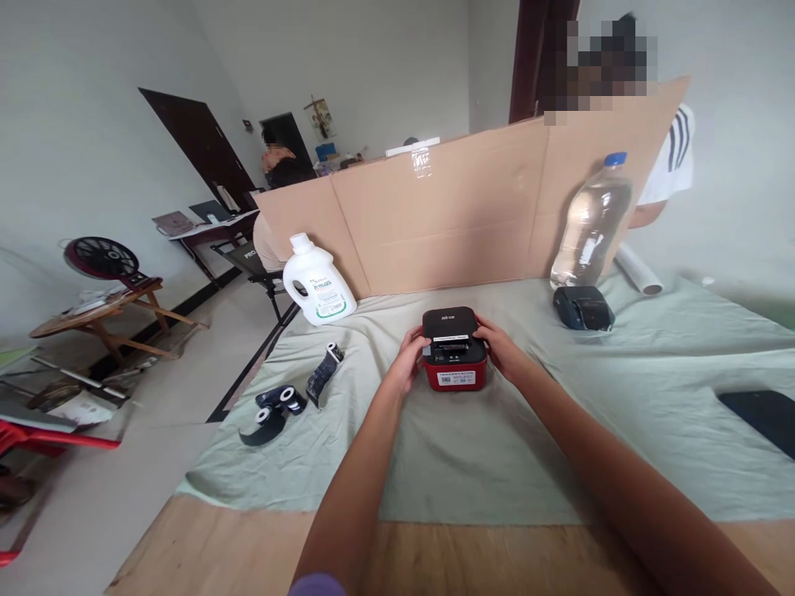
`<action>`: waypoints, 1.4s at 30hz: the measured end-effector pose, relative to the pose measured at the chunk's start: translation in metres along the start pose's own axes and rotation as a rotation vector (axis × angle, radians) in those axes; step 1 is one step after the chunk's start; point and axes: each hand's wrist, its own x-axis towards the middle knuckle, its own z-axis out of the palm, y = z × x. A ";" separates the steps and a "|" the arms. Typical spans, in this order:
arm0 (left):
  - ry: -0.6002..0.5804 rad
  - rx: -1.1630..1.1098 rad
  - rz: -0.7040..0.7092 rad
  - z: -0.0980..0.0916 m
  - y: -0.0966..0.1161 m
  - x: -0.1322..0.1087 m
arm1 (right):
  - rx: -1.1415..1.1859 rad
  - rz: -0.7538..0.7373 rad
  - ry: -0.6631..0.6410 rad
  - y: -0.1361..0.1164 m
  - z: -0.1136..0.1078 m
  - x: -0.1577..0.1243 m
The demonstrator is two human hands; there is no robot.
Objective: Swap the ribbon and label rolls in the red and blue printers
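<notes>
A black-topped label printer with a red base [455, 377] stands on the green cloth in front of me. White stickers show on its top and front. My left hand [411, 358] is closed against its left side, thumb on the upper edge. On the opposite side, my right hand [498, 348] grips it with the thumb over the top edge. Some of the fingers on both hands are hidden behind the printer. To the left lie several dark rolls, among them a partly unrolled one [321, 377] and another with a loose curled strip [267, 426].
A white jug [318, 285] and a large clear bottle [593, 223] stand before the cardboard screen [435, 223]. A small dark printer-like device [584, 309] sits by the bottle. A black phone-like slab [761, 418] lies far right. One person [674, 157] is behind the cardboard.
</notes>
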 end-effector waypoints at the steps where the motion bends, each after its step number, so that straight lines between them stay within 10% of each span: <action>1: -0.013 -0.003 -0.006 -0.001 0.000 -0.001 | 0.011 -0.014 -0.013 0.003 -0.001 0.000; 26: -0.106 0.028 0.103 -0.012 -0.008 -0.001 | 0.066 -0.349 0.057 0.042 -0.001 -0.007; 33: 0.378 0.772 0.458 -0.076 0.044 -0.005 | 0.077 -0.344 0.062 0.035 0.003 -0.013; 36: 0.650 1.309 0.341 -0.116 0.058 -0.014 | 0.064 -0.346 0.067 0.034 0.003 -0.014; 42: 0.697 1.499 0.165 -0.145 0.057 -0.019 | 0.057 -0.334 0.083 0.037 0.002 -0.011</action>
